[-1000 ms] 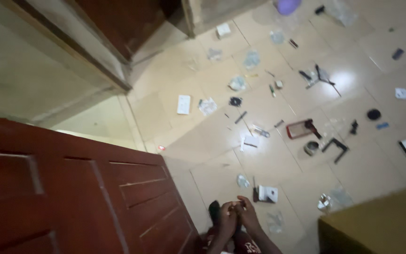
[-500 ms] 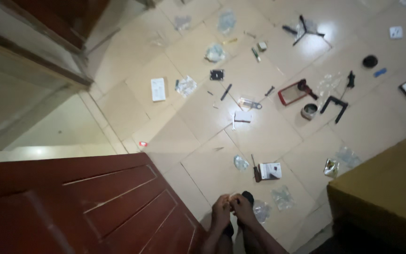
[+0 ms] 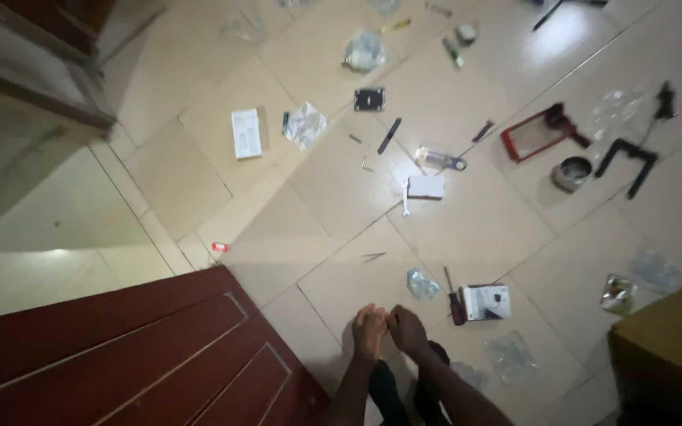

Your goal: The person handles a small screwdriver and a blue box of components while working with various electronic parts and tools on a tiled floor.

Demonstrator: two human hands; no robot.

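The view has tipped down, so the red door panel (image 3: 120, 347) moved lower. Both hands, left hand (image 3: 369, 331) and right hand (image 3: 407, 330), stay pressed together; I cannot tell what they pinch. A small clear bag (image 3: 421, 284) lies at one o'clock.

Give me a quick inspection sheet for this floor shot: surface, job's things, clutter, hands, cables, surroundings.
Surface: pale tiled floor, glossy, with light glare.
Job's things: the hands meet low in the frame; anything held between them is too small to tell. Nearest are a clear plastic bag, a screwdriver and a small white box.
Clutter: white leaflet, black plate, red frame, round metal tin, black bracket, more clear bags scattered about.
Hands: left hand and right hand touching, fingers curled together.
Cables: nothing seen.
Surroundings: dark red panelled door lower left, brown box lower right.
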